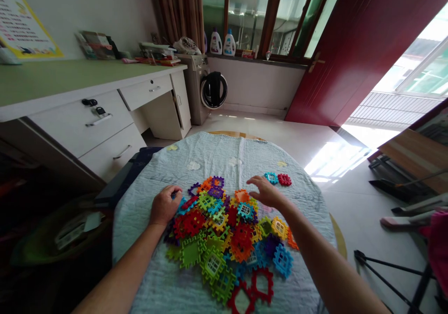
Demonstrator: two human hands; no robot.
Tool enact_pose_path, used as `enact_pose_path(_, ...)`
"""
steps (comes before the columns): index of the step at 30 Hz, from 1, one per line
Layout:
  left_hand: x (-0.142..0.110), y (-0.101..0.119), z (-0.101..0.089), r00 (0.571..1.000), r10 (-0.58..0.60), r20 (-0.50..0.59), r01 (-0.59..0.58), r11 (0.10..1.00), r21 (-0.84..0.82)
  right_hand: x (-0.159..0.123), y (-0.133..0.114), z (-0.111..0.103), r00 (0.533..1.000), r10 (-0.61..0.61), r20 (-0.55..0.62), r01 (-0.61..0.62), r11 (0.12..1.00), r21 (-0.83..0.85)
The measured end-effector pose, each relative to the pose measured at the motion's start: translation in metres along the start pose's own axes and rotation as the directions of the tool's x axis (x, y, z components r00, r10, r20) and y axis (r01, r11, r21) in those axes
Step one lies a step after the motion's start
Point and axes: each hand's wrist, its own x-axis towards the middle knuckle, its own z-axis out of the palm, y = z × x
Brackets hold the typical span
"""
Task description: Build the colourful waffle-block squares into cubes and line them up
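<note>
A heap of plastic interlocking building tiles with notched edges (213, 216) lies on the cloth in red, green, orange, blue, yellow and purple. Some have window grids, others are open frames. At the heap's left edge rests my left hand (166, 205), fingers curled in; whatever may be inside is hidden. My right hand (265, 191) hovers over the far right side, open, its fingers stretched out near an orange tile (241, 195). Beyond it, a teal window tile (271, 178) and a red tile (284, 179) lie side by side, apart from the heap.
A pale blue cloth (217, 153) covers the round table. To the left stands a desk with drawers (84, 122), and behind it a washing machine (199, 85). Detergent bottles (229, 43) line the windowsill. A red door (336, 48) and black metal legs (388, 267) are on the right.
</note>
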Motion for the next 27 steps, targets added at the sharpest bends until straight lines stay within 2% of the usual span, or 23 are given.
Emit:
enact_pose_path(2,0.0,0.001,-0.001,1.0,0.002,-0.002,-0.002,1.0,0.001,-0.003,-0.021,0.016,0.998,-0.053,-0.02,0.054,0.997,0.051)
enact_pose_path(4,0.0,0.003,-0.001,1.0,0.007,-0.003,-0.007,1.0,0.002,-0.007,-0.034,0.03,0.998,-0.044,-0.055,0.047,0.997,0.063)
enact_pose_path(8,0.0,0.003,-0.002,1.0,0.016,-0.008,-0.016,1.0,0.01,-0.017,-0.048,0.041,0.998,-0.053,-0.026,0.055,0.995,0.079)
enact_pose_path(14,0.0,0.002,0.0,1.0,0.011,-0.015,-0.011,1.0,0.006,-0.048,-0.047,0.027,0.996,-0.092,-0.021,0.095,0.971,0.22)
enact_pose_path(19,0.0,0.004,-0.001,1.0,0.013,-0.002,-0.013,1.0,0.02,-0.082,-0.034,0.017,0.988,0.027,-0.151,0.011,0.969,0.245)
enact_pose_path(22,0.0,0.004,-0.002,1.0,0.02,0.003,-0.02,0.999,0.035,-0.093,-0.032,0.015,0.975,0.09,-0.201,-0.04,0.969,0.242)
enact_pose_path(27,0.001,0.004,-0.002,1.0,0.024,0.003,-0.024,0.999,0.041,-0.092,-0.037,0.015,0.989,0.067,-0.129,-0.037,0.973,0.227)
